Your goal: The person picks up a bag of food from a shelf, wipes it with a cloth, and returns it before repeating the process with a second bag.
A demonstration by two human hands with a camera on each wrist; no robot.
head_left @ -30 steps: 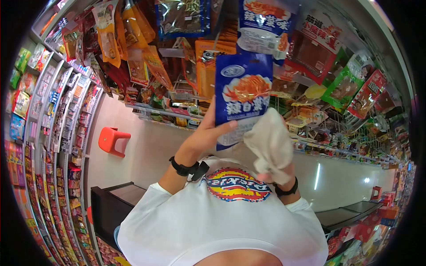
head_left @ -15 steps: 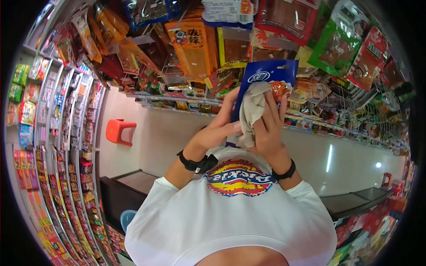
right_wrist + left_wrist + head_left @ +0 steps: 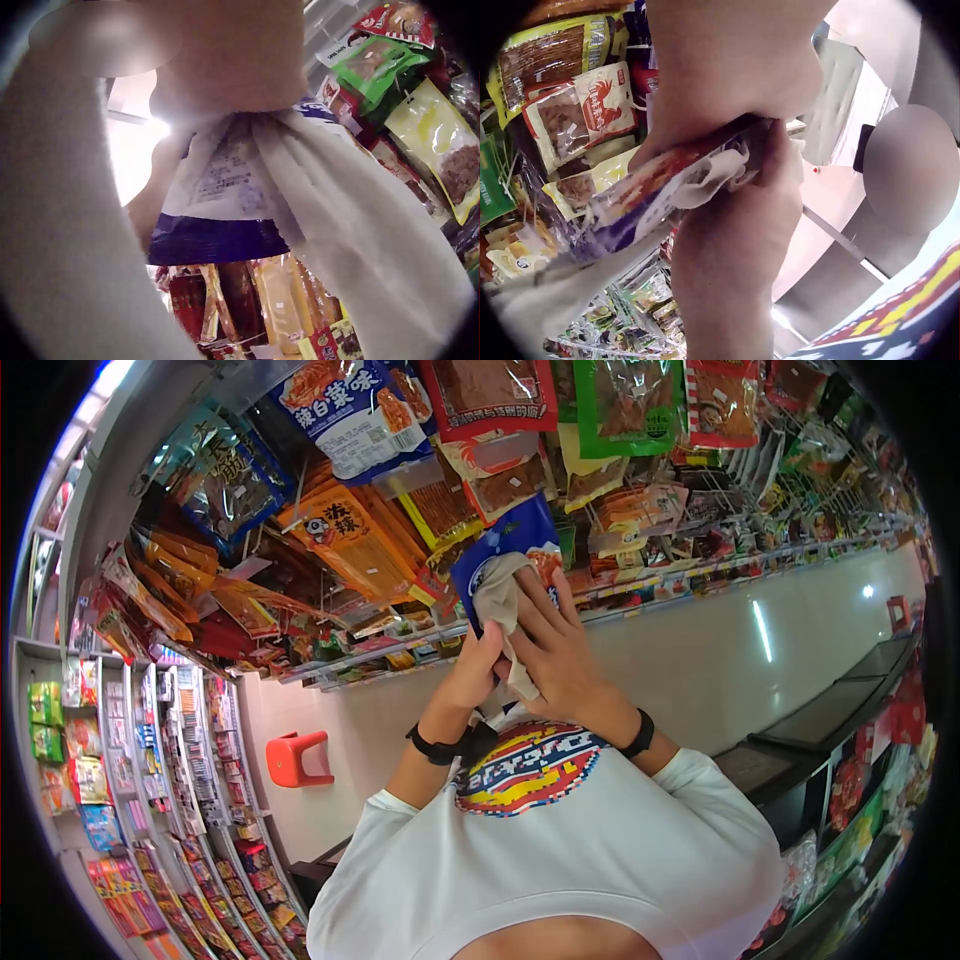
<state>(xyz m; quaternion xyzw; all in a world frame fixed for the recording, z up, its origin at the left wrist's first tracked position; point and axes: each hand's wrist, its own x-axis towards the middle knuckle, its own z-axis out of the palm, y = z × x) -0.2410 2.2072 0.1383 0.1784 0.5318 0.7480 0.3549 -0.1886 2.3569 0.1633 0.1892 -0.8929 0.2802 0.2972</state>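
Note:
A blue snack pouch (image 3: 528,528) with a picture of shredded food is held tilted in front of the chest. My left hand (image 3: 468,672) grips it along the left side, thumb toward the front. Over its front lies a pale cloth (image 3: 497,598), which my right hand (image 3: 562,662) holds against the pouch with the fingers stretched up across it. The right thumb is hidden. In the right wrist view the cloth (image 3: 352,225) hangs in gathered folds beside the pouch's white text panel and blue lower band (image 3: 221,240).
Hanging snack packets fill the rack ahead, among them a similar blue pouch (image 3: 355,422), orange packets (image 3: 355,535) and a green packet (image 3: 630,410). A red stool (image 3: 298,760) stands on the floor at left. Stocked shelves (image 3: 190,760) line the left side; dark counters (image 3: 830,695) stand at right.
The right hand has brought the cloth from beside the pouch onto its front, where it shifts slightly. The left hand keeps its grip. The view has turned, and the pouch sits farther left.

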